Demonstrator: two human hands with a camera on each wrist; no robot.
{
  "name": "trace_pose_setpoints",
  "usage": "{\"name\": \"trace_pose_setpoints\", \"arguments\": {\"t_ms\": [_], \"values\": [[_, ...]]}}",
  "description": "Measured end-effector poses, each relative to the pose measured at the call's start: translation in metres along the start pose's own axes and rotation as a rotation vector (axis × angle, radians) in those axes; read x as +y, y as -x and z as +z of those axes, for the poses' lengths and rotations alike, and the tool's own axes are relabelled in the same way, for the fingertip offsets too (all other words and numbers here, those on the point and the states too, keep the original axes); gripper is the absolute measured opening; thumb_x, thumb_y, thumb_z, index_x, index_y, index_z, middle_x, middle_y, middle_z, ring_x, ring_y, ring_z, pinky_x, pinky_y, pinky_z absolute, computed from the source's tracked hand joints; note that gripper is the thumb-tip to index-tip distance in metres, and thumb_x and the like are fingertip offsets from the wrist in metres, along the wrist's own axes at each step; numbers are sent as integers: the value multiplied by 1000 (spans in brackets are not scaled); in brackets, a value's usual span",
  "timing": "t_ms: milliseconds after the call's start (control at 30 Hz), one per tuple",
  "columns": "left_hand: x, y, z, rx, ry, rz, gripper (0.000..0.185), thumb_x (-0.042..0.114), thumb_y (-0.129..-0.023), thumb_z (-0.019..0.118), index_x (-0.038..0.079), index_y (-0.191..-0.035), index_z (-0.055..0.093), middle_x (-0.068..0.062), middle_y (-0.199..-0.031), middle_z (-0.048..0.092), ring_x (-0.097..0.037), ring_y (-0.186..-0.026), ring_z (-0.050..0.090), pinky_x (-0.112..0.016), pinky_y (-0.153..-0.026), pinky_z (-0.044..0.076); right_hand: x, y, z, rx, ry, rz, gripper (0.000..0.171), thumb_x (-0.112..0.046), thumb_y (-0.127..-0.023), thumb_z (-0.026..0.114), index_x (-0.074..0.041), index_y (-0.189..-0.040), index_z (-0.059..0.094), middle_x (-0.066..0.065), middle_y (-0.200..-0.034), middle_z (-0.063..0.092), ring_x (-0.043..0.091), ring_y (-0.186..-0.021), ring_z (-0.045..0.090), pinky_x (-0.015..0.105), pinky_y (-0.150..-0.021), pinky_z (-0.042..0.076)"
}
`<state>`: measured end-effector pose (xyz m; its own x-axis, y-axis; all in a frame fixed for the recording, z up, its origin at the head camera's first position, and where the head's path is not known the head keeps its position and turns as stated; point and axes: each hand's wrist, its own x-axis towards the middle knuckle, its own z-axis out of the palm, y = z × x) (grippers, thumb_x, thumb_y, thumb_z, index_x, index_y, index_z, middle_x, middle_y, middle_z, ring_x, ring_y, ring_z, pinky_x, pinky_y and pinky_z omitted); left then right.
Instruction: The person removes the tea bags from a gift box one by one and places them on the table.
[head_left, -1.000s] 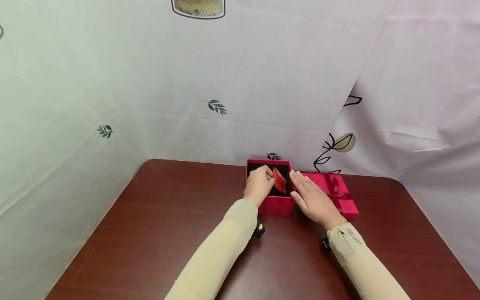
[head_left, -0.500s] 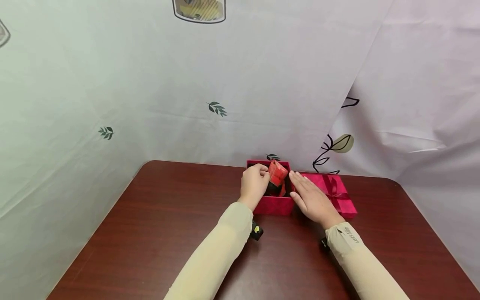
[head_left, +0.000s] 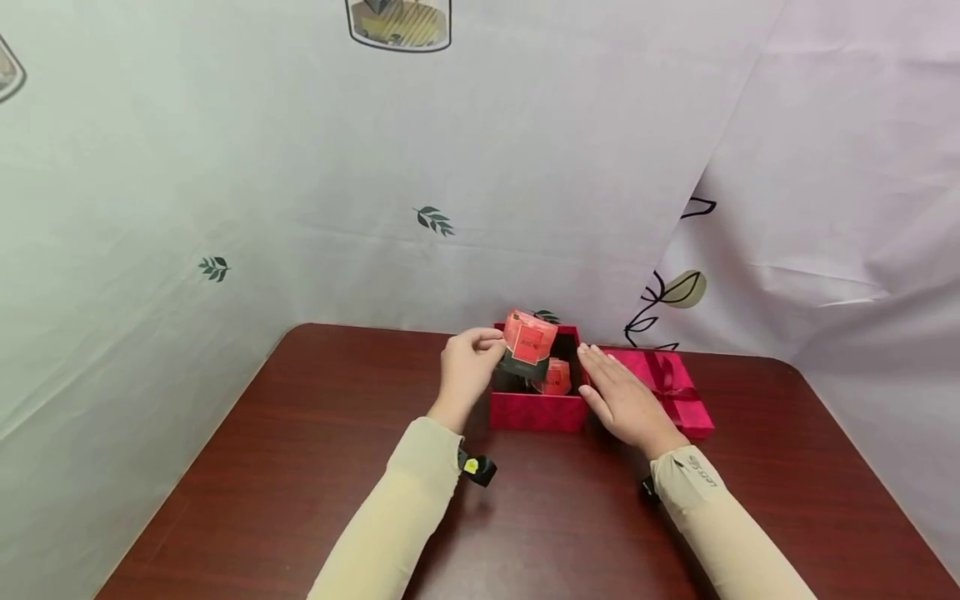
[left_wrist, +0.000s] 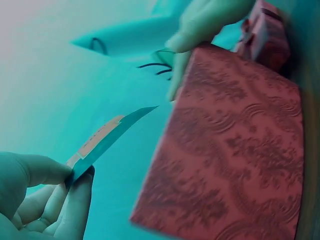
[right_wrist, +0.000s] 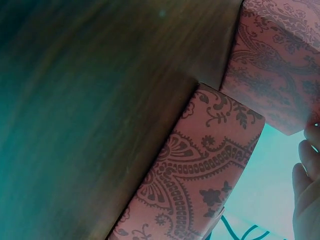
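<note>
My left hand (head_left: 491, 348) pinches a small red packet (head_left: 529, 340) by its edge and holds it just above the open red box (head_left: 537, 412). The left wrist view shows the thumb and fingers (left_wrist: 75, 175) clamped on the thin packet (left_wrist: 107, 140) beside the patterned box wall (left_wrist: 230, 150). A second red packet (head_left: 556, 377) lies inside the box. With its fingers straight, my right hand (head_left: 600, 368) lies flat against the box's right side. The hand partly covers the red lid (head_left: 678, 392) with a ribbon bow.
The box and lid sit at the far middle of a dark wooden table (head_left: 300, 467). A pale printed cloth (head_left: 450, 167) hangs close behind and to both sides. Patterned red cardboard (right_wrist: 200, 175) and table wood (right_wrist: 75, 100) fill the right wrist view.
My left hand has lifted a red packet out of the box and drawn it up and to the left. The right hand has stayed flat beside the box.
</note>
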<state>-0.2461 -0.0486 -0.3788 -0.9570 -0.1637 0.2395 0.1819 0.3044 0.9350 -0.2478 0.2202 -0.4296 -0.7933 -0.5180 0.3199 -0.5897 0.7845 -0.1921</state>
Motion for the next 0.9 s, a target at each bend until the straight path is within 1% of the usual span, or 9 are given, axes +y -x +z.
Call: {"name": "trace_pose_setpoints", "arguments": {"t_ms": [167, 333, 433, 533, 667, 800, 900], "values": [[-10, 0, -21, -8, 131, -56, 17, 13, -93, 72, 4, -106, 77, -10, -93, 75, -16, -78, 70, -32, -73, 60, 0, 1, 2, -2, 2, -9, 65, -27, -101, 60, 1, -155, 36, 17, -161, 36, 37, -149, 29, 54, -119, 26], [-23, 0, -39, 41, 235, -115, 19, 11, -93, 72, 1, -109, 76, -14, -97, 74, -13, -79, 68, -32, -76, 60, 2, 1, 3, 2, 12, -19, 66, -27, -101, 60, 1, -155, 36, 17, -161, 35, 37, -149, 28, 53, -119, 26], [-31, -1, -49, 83, 255, -139, 21, 13, -94, 72, 1, -111, 75, -15, -100, 73, -12, -80, 68, -35, -79, 60, 2, 0, 3, 11, 19, -32, 65, -25, -100, 60, 3, -154, 36, 18, -160, 36, 38, -149, 29, 52, -119, 25], [-43, -2, -56, 124, 270, -165, 22, 14, -96, 70, 1, -114, 74, -13, -101, 73, -8, -80, 68, -33, -79, 60, 2, -1, 3, 15, 14, -40, 64, -26, -101, 59, 2, -155, 36, 17, -160, 36, 37, -149, 29, 50, -120, 24], [-56, -1, -62, 171, 287, -198, 21, 11, -97, 68, 0, -114, 73, -9, -99, 73, -5, -79, 67, -24, -73, 58, 2, -2, 3, 16, 10, -40, 65, -28, -102, 57, 0, -156, 35, 16, -161, 35, 37, -149, 29, 51, -120, 25], [-66, -1, -63, 181, 290, -213, 22, 9, -97, 67, -3, -114, 71, -12, -100, 72, -6, -79, 67, -21, -70, 57, 2, -2, 2, 21, 10, -36, 65, -27, -101, 59, 1, -155, 36, 17, -160, 36, 37, -149, 29, 52, -119, 26], [-74, -2, -62, 165, 251, -225, 22, 9, -97, 67, -2, -115, 71, -15, -102, 72, -8, -81, 67, -22, -71, 57, 2, -1, 1, 25, 7, -32, 65, -25, -100, 61, 2, -154, 37, 17, -160, 37, 37, -149, 29, 52, -120, 25]]}}
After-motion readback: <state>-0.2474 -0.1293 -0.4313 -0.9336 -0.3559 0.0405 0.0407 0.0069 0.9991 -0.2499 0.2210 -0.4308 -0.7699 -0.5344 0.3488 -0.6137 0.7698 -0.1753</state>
